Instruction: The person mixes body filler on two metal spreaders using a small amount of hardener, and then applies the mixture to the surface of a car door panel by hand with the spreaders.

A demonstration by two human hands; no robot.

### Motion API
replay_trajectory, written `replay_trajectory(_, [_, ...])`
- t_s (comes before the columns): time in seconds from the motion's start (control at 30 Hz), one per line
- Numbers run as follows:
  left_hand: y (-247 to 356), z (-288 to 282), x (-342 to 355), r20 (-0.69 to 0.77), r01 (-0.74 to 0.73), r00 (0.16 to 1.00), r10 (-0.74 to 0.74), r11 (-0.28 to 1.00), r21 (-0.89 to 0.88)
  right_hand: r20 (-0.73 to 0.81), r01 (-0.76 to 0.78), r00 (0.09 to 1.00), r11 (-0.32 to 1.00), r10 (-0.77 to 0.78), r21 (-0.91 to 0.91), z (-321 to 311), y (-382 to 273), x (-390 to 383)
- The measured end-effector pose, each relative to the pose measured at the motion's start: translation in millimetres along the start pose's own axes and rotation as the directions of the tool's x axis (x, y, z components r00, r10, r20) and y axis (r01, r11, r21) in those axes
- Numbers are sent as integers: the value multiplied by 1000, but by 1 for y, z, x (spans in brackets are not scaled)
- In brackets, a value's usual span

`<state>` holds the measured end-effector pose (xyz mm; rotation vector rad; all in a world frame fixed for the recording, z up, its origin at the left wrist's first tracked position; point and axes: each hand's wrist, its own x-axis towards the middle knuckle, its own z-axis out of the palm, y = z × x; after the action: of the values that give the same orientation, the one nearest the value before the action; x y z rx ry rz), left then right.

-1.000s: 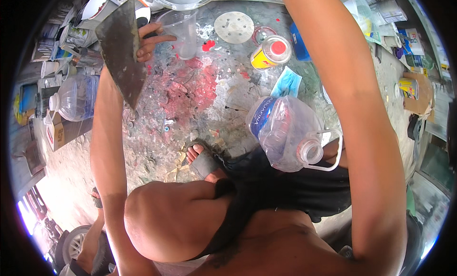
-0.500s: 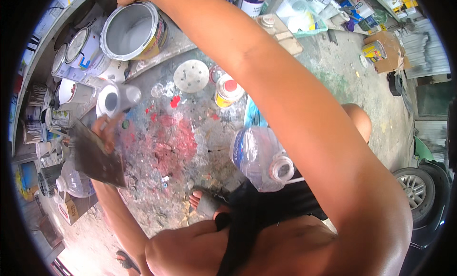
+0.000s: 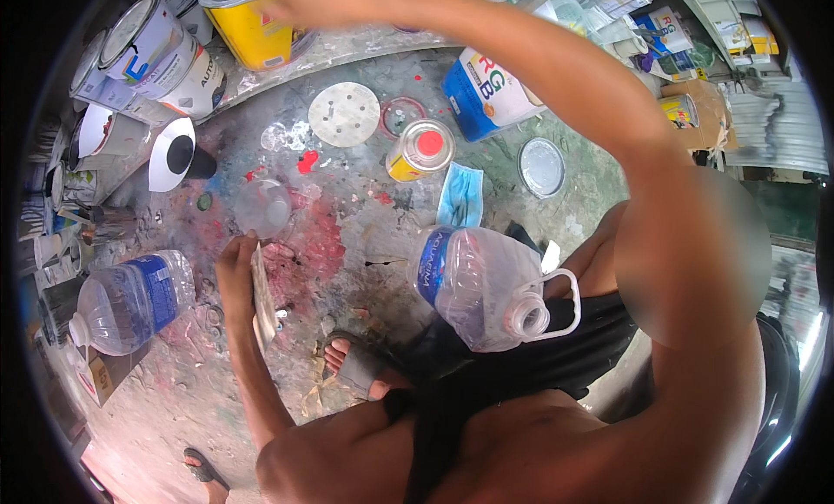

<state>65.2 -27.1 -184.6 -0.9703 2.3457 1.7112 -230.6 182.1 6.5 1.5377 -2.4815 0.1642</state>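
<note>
In the head view, our hands are well apart. Our right hand (image 3: 313, 2) reaches to the yellow cylindrical metal tin (image 3: 252, 33), which stands at the front edge of the grey ledge (image 3: 347, 52). The fingers overlap the tin's upper side but are blurred, so we cannot tell whether they grip it or only touch it. Our left hand (image 3: 234, 265) is closed on the thin flat pale plate (image 3: 263, 300), which it holds edge-up over the paint-stained concrete floor (image 3: 382, 235). Its fingertips come up to the clear plastic cup (image 3: 262, 208), on the ledge side; whether they hold it, or it stands on the floor, we cannot tell.

We judge that the tin wants a full palm around its wall rather than a pinch at the rim, since its contents are hidden and it may be heavy. We should keep it level and clear of the white cylindrical metal can (image 3: 193, 80) just beside it. With the left hand, we do best to turn the plate's edge away from the cup: thin plastic would probably tip or crease at a knock.
</note>
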Motion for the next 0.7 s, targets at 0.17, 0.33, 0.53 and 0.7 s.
replay_trajectory(0.17, [-1, -10, -14, -17, -151, 988, 157, 974, 169, 394, 15, 919, 997, 16, -77, 4, 37, -153])
replay_trajectory(0.33, [-28, -23, -31, -40, 0, 999, 3, 998, 62, 183, -18, 983, 992, -5, 124, -12, 83, -313])
replay_trajectory(0.53, [-85, -56, -34, -135, 272, 942, -306, 936, -222, 46, -782, 587, 551, 808, 291, 18, 78, -492])
replay_trajectory(0.7, [-70, -47, -60, -196, 338, 902, -385, 912, -233, 604, -385, 283, -489, 745, 783, 84, 90, -577])
